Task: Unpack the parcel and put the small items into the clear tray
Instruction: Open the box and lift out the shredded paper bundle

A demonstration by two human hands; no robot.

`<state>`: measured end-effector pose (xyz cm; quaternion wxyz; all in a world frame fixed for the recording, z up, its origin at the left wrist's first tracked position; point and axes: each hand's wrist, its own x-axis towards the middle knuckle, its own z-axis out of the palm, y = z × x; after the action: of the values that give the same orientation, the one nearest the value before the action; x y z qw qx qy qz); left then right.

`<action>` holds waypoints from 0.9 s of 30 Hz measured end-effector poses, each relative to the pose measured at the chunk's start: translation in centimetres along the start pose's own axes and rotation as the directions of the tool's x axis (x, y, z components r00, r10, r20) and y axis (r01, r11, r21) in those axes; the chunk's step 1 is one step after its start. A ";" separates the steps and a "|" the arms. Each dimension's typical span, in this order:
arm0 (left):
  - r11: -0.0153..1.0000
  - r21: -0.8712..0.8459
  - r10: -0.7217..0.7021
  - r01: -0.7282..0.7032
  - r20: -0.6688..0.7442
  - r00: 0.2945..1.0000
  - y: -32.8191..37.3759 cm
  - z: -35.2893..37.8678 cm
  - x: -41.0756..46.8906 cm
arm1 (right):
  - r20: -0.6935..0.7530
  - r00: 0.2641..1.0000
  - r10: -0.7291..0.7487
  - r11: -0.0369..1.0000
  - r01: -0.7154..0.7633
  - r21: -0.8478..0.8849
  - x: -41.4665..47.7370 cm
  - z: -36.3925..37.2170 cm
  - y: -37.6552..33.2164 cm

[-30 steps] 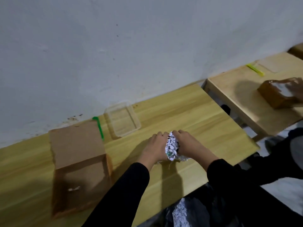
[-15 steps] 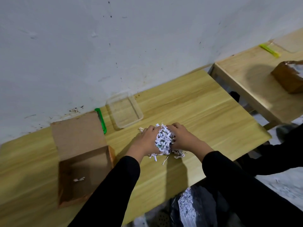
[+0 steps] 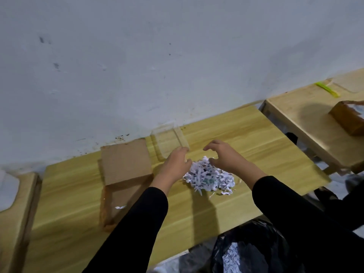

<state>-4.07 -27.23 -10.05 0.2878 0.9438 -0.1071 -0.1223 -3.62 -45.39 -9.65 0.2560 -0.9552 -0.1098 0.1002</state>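
A heap of white shredded paper (image 3: 208, 177) lies spread on the wooden table (image 3: 246, 138), with something small and green showing inside it. My left hand (image 3: 174, 164) hovers at its left edge, fingers apart and holding nothing. My right hand (image 3: 224, 154) arches over its far side, also with fingers apart. The clear tray (image 3: 167, 140) stands just behind my hands near the wall. The open brown cardboard box (image 3: 126, 178), lid folded back, sits to the left; my left sleeve covers part of it.
A black bag (image 3: 246, 255) with shredded paper hangs below the table's front edge. A second table (image 3: 303, 115) to the right carries another brown box (image 3: 348, 120) and a yellow-green strip (image 3: 328, 89). The wall runs close behind.
Both hands let go of the bunched shredded paper and opened. The paper now lies spread out on the table. The view shifted, so everything sits further right.
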 end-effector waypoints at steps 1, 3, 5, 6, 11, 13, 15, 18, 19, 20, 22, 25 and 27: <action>0.998 -0.059 -0.037 0.031 -0.098 0.995 -0.8 -1.0 -1.0 | -0.013 0.999 -0.030 0.999 0.030 0.016 0.5 0.3 -1.4; 0.982 -0.156 -0.147 0.106 -0.285 0.947 -2.9 -2.7 -3.0 | -0.024 0.995 -0.096 0.993 0.097 0.068 1.3 1.7 -4.3; 0.952 -0.237 -0.285 0.196 -0.437 0.853 -6.4 -3.9 -5.4 | 0.009 0.985 -0.170 0.978 0.168 0.125 2.1 4.3 -7.5; 0.932 -0.277 -0.346 0.234 -0.489 0.800 -8.5 -4.2 -6.6 | 0.040 0.978 -0.207 0.969 0.199 0.146 2.4 6.0 -9.1; 0.794 -0.460 -0.597 0.399 -0.462 0.656 -17.9 -3.2 -12.4 | 0.232 0.930 -0.285 0.950 0.242 0.196 2.9 14.6 -15.7; 0.782 -0.489 -0.589 0.387 -0.377 0.715 -19.3 -1.9 -13.8 | 0.283 0.917 -0.280 0.956 0.242 0.163 3.0 17.5 -17.0; 0.806 -0.483 -0.533 0.343 -0.337 0.777 -20.0 -0.7 -14.6 | 0.322 0.904 -0.280 0.959 0.251 0.130 3.3 19.8 -17.8; 0.744 -0.598 -0.522 0.298 -0.241 0.818 -20.1 0.3 -14.9 | 0.357 0.893 -0.272 0.962 0.247 0.114 3.7 21.9 -18.5; 0.714 -0.638 -0.521 0.288 -0.208 0.828 -20.3 0.5 -14.8 | 0.360 0.892 -0.274 0.962 0.251 0.112 3.8 22.4 -18.6; 0.693 -0.664 -0.518 0.281 -0.188 0.834 -20.6 0.5 -14.8 | 0.355 0.892 -0.282 0.959 0.258 0.114 4.0 22.9 -18.8; 0.677 -0.686 -0.515 0.268 -0.180 0.838 -21.0 0.6 -15.0 | 0.331 0.892 -0.308 0.951 0.280 0.132 4.2 23.6 -19.3; 0.675 -0.690 -0.540 0.263 -0.219 0.813 -21.1 0.4 -15.2 | 0.314 0.893 -0.323 0.945 0.287 0.156 4.5 24.4 -20.0; 0.677 -0.685 -0.554 0.269 -0.234 0.799 -21.2 0.4 -15.3 | 0.308 0.889 -0.340 0.939 0.300 0.169 4.5 24.6 -20.4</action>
<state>-15.91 -6.06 -19.83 0.5613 0.7963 0.2257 -0.0058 -8.64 -15.54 -20.72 0.3019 -0.8766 -0.3016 0.2226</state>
